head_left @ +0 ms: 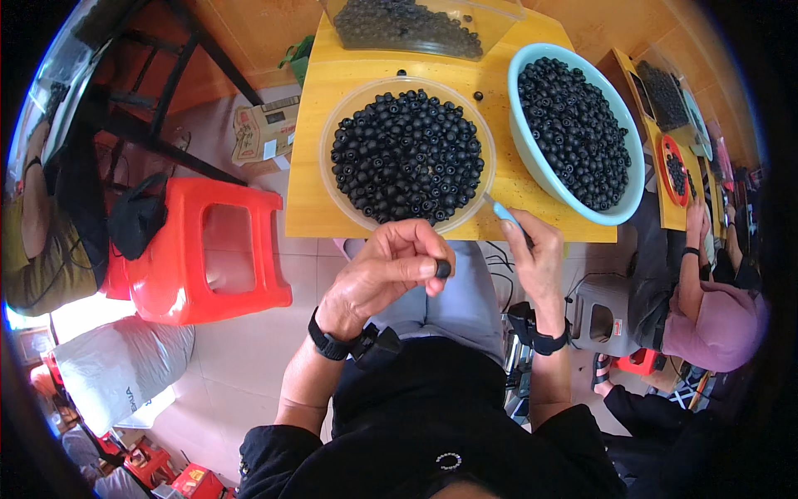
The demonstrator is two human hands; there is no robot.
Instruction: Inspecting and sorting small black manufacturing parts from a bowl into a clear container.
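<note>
Pinching a single black bead [443, 269] between thumb and fingertips, the left hand [391, 270] sits closed on it just short of the bench [332, 91], while at three o'clock from it the right hand [536, 254] grips a slim light-blue tool [504, 212] whose tip points to eleven o'clock at the clear bowl's rim. Beyond them, at twelve o'clock, that clear bowl [337, 195] lies heaped with black beads, a light-blue bowl [524, 141] of the same beads touching it at three o'clock, and farther still a clear tray [499, 21] of beads crosses the bench's far edge.
</note>
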